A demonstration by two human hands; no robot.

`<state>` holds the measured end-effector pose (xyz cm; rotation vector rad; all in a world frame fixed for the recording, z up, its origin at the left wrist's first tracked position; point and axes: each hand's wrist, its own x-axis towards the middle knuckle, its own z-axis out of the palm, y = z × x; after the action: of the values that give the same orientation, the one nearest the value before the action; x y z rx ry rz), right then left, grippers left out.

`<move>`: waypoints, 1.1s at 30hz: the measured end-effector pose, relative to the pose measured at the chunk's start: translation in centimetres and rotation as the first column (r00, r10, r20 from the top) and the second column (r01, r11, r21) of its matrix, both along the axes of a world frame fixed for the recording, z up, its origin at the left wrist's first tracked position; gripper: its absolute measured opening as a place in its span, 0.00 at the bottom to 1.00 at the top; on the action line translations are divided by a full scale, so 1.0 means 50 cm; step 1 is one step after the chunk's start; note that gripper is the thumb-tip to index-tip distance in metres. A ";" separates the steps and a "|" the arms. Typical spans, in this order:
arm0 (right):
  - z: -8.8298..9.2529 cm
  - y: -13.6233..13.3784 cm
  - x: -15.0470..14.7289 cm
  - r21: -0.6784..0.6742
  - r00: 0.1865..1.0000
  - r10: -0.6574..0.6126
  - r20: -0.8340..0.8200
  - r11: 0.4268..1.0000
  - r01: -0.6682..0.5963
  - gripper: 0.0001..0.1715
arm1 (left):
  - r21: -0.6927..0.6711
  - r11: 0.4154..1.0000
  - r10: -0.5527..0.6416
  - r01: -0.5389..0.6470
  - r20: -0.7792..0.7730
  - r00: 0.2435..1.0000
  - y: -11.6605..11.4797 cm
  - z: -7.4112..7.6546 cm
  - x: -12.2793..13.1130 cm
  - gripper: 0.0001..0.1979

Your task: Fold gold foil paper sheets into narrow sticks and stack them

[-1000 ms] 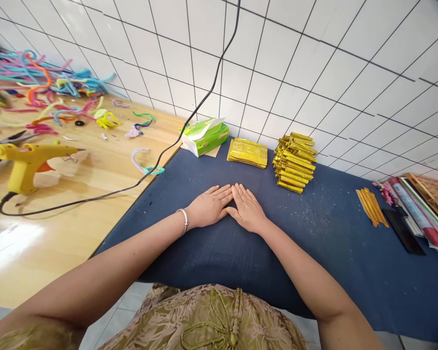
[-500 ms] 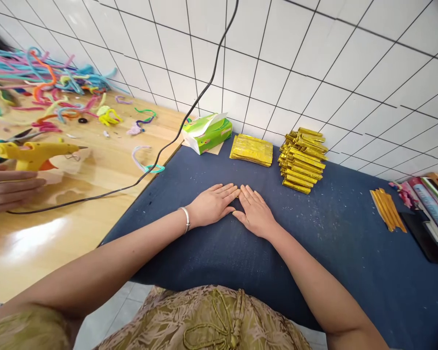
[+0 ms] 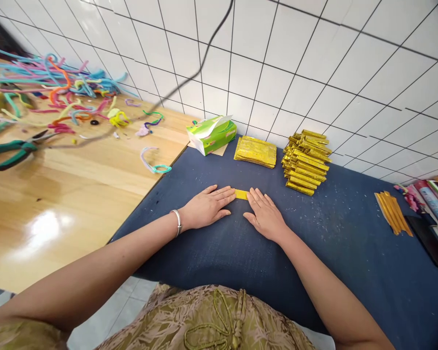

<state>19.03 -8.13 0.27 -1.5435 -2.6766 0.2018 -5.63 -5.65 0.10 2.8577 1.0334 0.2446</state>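
My left hand (image 3: pixel 208 207) and my right hand (image 3: pixel 265 216) lie flat, palms down, on the dark blue cloth (image 3: pixel 219 253), fingers stretched out. Between their fingertips shows a strip of gold foil paper (image 3: pixel 241 194), pressed under both hands. A silver bangle (image 3: pixel 176 222) sits on my left wrist. Beyond the hands, by the tiled wall, lie a flat pile of gold foil sheets (image 3: pixel 256 151) and a taller stack of folded gold pieces (image 3: pixel 306 162).
A green tissue box (image 3: pixel 211 134) stands at the cloth's back left. Thin gold strips (image 3: pixel 393 212) and colourful books (image 3: pixel 434 204) lie far right. The wooden table (image 3: pixel 69 194) on the left holds pipe cleaners (image 3: pixel 54 87), green pliers (image 3: pixel 14 150) and a blurred black cable (image 3: pixel 190 73).
My hands slid apart, uncovering the gold strip between them. The yellow glue gun and another person's hand have gone from the wooden table, and the cable is swinging.
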 end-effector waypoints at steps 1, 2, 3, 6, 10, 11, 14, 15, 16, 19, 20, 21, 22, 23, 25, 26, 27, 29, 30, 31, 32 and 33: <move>-0.001 0.000 -0.001 0.003 1.000 -0.001 0.002 1.000 0.001 0.38 | 0.001 1.000 0.011 -0.011 0.016 1.000 0.002 0.000 0.002 0.24; -0.002 0.000 -0.002 0.007 1.000 -0.002 0.005 1.000 0.002 0.38 | 0.004 1.000 0.023 -0.023 0.033 0.999 0.004 0.001 0.006 0.23; -0.003 -0.001 -0.002 0.011 1.000 -0.002 0.009 1.000 0.002 0.38 | 0.012 0.999 0.037 -0.038 0.053 0.998 0.006 0.001 0.012 0.21; -0.004 -0.003 0.000 0.031 1.000 0.003 0.025 0.999 -0.004 0.38 | 0.057 0.997 0.054 -0.060 0.107 0.993 0.013 0.001 0.033 0.18; 0.005 -0.003 -0.002 0.067 0.999 0.013 0.039 0.998 -0.015 0.38 | 0.085 0.994 0.058 -0.068 0.117 0.991 0.012 -0.004 0.054 0.16; 0.008 -0.001 -0.007 0.079 0.999 0.014 0.037 0.997 -0.016 0.39 | 0.093 0.993 0.059 -0.070 0.115 0.992 0.010 -0.006 0.057 0.16; 0.014 0.009 -0.034 0.096 1.000 0.023 -0.007 0.995 -0.022 0.39 | 0.115 0.989 0.075 -0.089 0.121 0.990 0.002 -0.010 0.062 0.16; 0.013 0.012 -0.046 0.089 0.999 0.028 -0.031 0.996 -0.026 0.39 | 0.115 0.988 0.083 -0.098 0.127 0.988 -0.001 -0.011 0.063 0.16; 0.012 0.015 -0.057 0.075 0.998 0.036 -0.057 0.997 -0.031 0.39 | 0.112 0.988 0.091 -0.106 0.135 0.987 -0.004 -0.011 0.064 0.16; 0.000 0.019 -0.076 0.046 0.993 0.053 -0.107 0.998 -0.048 0.41 | 0.093 0.988 0.108 -0.122 0.149 0.983 -0.011 -0.009 0.062 0.18; -0.004 0.018 -0.075 0.051 0.992 0.063 -0.108 0.997 -0.058 0.42 | 0.087 0.988 0.117 -0.130 0.146 0.982 -0.012 -0.008 0.060 0.18; -0.008 0.017 -0.071 0.057 0.992 0.074 -0.101 0.996 -0.069 0.41 | 0.080 0.987 0.125 -0.137 0.138 0.982 -0.013 -0.008 0.057 0.18; -0.012 0.016 -0.064 0.059 0.993 0.084 -0.088 0.995 -0.079 0.40 | 0.073 0.987 0.132 -0.142 0.127 0.983 -0.014 -0.008 0.053 0.18; -0.014 0.015 -0.054 0.064 0.994 0.085 -0.072 0.995 -0.081 0.39 | 0.065 0.988 0.135 -0.143 0.114 0.984 -0.014 -0.008 0.049 0.17; -0.016 0.013 -0.035 0.067 0.996 0.083 -0.041 0.994 -0.080 0.37 | 0.052 0.990 0.129 -0.134 0.097 0.987 -0.014 -0.008 0.041 0.17; -0.016 0.013 -0.027 0.070 0.996 0.080 -0.028 0.994 -0.078 0.36 | 0.047 0.991 0.122 -0.127 0.095 0.988 -0.014 -0.008 0.038 0.17; -0.016 0.012 -0.021 0.073 0.997 0.078 -0.016 0.994 -0.076 0.36 | 0.045 0.991 0.117 -0.122 0.098 0.988 -0.014 -0.008 0.035 0.17; -0.016 0.011 -0.014 0.085 0.997 0.074 0.002 0.994 -0.074 0.36 | 0.048 0.992 0.111 -0.117 0.110 0.988 -0.014 -0.007 0.033 0.17; -0.016 0.011 -0.013 0.094 0.997 0.072 0.009 0.993 -0.072 0.36 | 0.056 0.992 0.109 -0.116 0.116 0.987 -0.014 -0.005 0.034 0.18; -0.017 0.011 -0.013 0.104 0.997 0.071 0.016 0.992 -0.072 0.36 | 0.066 0.991 0.105 -0.114 0.120 0.987 -0.014 -0.004 0.035 0.18; -0.018 0.012 -0.014 0.113 0.997 0.070 0.022 0.991 -0.072 0.36 | 0.080 0.990 0.104 -0.114 0.124 0.987 -0.015 -0.002 0.036 0.19; -0.019 0.012 -0.016 0.119 0.997 0.070 0.027 0.990 -0.073 0.36 | 0.094 0.990 0.097 -0.109 0.123 0.988 -0.015 -0.001 0.038 0.20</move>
<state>18.24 -7.51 -0.68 -1.4256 -2.7086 0.0247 -3.74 -6.41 0.04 2.8394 1.1784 0.4819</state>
